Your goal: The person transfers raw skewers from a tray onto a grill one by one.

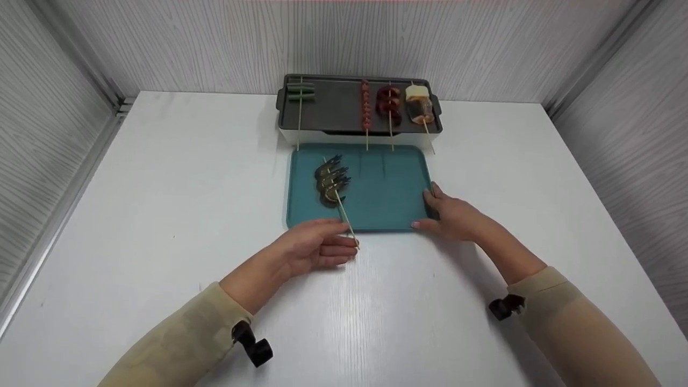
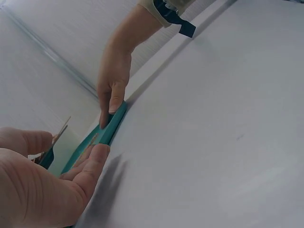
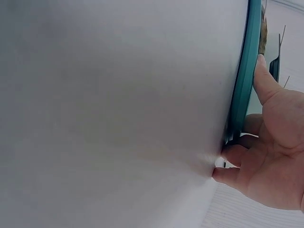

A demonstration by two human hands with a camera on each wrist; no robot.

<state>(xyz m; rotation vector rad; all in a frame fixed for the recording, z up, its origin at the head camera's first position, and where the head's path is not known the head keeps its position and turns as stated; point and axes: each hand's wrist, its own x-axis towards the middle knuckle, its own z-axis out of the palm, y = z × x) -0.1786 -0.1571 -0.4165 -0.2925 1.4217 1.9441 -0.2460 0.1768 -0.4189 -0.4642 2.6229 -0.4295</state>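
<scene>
A teal tray lies on the white table, carrying a skewer of shrimp on its left half. The bare stick of that skewer reaches past the tray's near edge to my left hand. That hand is held loosely, thumb apart from the fingers in the left wrist view, with the stick passing beside the fingertips. My right hand grips the tray's near right corner, its thumb at the front rim and its fingers along the right side. From the right wrist, the thumb lies over the tray's edge.
Behind the tray stands a dark grill plate on a white base. It bears a green vegetable skewer, a thin red skewer, a dark red skewer and a skewer of mixed chunks. Their sticks overhang the front. Pale walls enclose the table.
</scene>
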